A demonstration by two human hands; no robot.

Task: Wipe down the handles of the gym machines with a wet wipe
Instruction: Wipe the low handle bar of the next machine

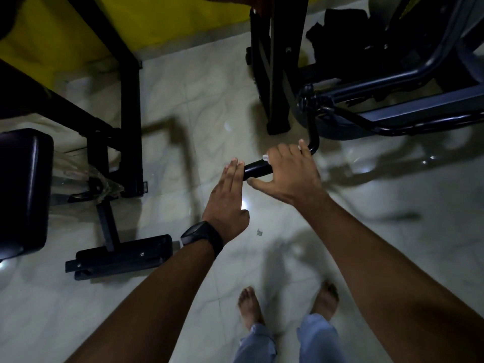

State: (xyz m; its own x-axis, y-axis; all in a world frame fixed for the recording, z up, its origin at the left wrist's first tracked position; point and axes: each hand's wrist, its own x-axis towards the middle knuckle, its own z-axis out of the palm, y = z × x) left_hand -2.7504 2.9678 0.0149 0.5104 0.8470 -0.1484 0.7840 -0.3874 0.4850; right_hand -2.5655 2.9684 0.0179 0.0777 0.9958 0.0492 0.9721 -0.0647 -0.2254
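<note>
Clamping limp wet wipe (265, 156) round stiff, slick handle (258, 170), right hand (286, 174) curls; left hand (227, 199), fingers straight, touches its nine-o'clock end.

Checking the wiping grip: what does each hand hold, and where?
The right hand grips the black handle near its bend, a white wipe under its fingers. The left hand holds nothing; its straight fingers touch the handle's free end.

Head-worn view, facing steeply down, close
</note>
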